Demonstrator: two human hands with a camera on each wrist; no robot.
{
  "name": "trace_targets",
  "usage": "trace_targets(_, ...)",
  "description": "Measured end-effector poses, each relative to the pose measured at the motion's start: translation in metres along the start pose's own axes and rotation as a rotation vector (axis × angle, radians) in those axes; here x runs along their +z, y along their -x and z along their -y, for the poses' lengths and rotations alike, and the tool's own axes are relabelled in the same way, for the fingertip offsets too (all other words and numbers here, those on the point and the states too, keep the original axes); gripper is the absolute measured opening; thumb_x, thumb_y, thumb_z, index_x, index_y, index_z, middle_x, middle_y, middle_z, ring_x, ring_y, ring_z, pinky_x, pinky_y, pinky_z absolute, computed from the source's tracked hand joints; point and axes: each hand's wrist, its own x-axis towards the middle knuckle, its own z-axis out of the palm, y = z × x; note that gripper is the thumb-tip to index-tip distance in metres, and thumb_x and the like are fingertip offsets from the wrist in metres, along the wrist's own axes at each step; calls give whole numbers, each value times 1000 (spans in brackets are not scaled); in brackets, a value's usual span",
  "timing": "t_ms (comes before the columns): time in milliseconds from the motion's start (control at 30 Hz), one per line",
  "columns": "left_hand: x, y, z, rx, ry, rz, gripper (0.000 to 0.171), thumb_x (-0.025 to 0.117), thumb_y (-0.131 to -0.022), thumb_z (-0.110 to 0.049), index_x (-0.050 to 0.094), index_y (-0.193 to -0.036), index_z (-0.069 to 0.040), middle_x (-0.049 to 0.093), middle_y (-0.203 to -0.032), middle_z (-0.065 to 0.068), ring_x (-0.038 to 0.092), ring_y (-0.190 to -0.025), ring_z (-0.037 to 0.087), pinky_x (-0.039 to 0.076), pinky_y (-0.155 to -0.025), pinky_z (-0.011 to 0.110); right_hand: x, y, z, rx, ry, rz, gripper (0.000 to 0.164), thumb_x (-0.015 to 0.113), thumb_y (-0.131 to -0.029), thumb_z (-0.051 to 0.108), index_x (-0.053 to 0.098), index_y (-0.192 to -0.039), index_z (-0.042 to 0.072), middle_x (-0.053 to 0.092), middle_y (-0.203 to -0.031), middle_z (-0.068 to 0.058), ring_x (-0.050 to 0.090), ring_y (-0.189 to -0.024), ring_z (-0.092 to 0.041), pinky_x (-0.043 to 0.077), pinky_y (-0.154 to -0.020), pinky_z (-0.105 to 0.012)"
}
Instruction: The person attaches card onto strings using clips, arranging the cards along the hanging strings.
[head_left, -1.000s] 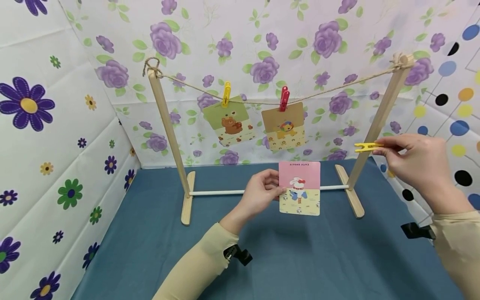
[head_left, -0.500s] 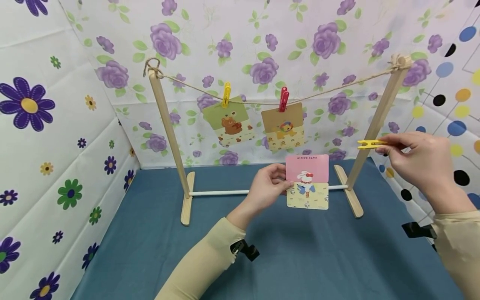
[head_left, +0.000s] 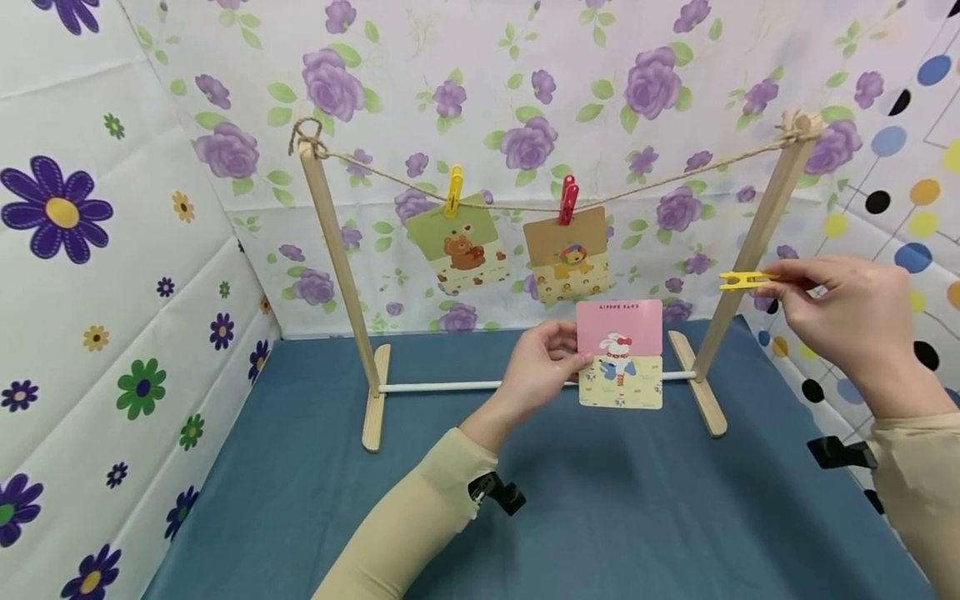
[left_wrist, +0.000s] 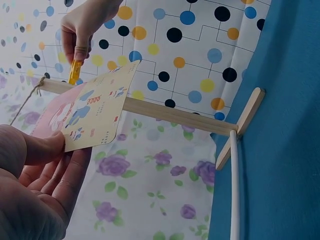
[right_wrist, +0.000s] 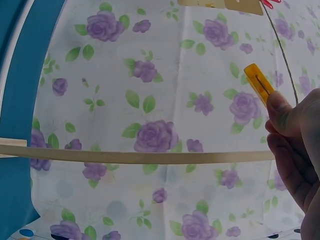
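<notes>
In the head view my left hand (head_left: 542, 364) pinches the left edge of a pink-and-yellow card (head_left: 621, 379) with a white rabbit on it. The thumb lies on the card's front; the other fingers are behind it. My right hand (head_left: 855, 312) pinches a yellow clothespin (head_left: 742, 281) between thumb and forefinger, to the right of the card and higher. Behind, a twine line (head_left: 675, 181) sags between two posts. A green bear card (head_left: 459, 246) hangs there from a yellow clothespin (head_left: 454, 192), and a brown lion card (head_left: 567, 258) hangs from a red clothespin (head_left: 568, 200).
The wooden right post (head_left: 765, 225) and left post (head_left: 333, 258) stand on flat feet on the blue cloth (head_left: 300, 500). A white rod (head_left: 435, 387) joins them low down. Flowered cloth (head_left: 480, 67) closes off the back.
My left hand has carried the rabbit card up and to the right. The right hand, still holding its clothespin, has shifted slightly right and up. The hanging cards look unchanged.
</notes>
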Motion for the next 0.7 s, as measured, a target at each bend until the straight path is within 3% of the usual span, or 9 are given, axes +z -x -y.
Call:
trace_targets(467,7,-9,-7,50,-28,12,22,76,-99,0,72,-120,-5,74,-99,10,74,-82,15,65,-78,44,-2,-4,-4,-21,6,-39,19,84,-86,-4,81,-104,-8,76,-90,-27,67,-75,-39,29,-67,-9)
trace_targets(600,9,-11,-9,56,-76,13,23,76,-99,-2,72,-122,-6,75,-101,8,73,-82,13,64,-76,38,-4,-6,-7,-54,-2,-58,20,84,-84,-6,81,-104,-9,77,-90,-26,69,-74,-40,30,-72,-7)
trace_targets(700,12,-14,-12,56,-90,6,25,77,-99,-3,71,-123,-6,75,-101,6,73,-82,12,65,-76,41,-5,-10,-10,-75,-6,-76,21,85,-84,-7,81,-104,-9,77,-90,-26,70,-72,-41,28,-75,-4)
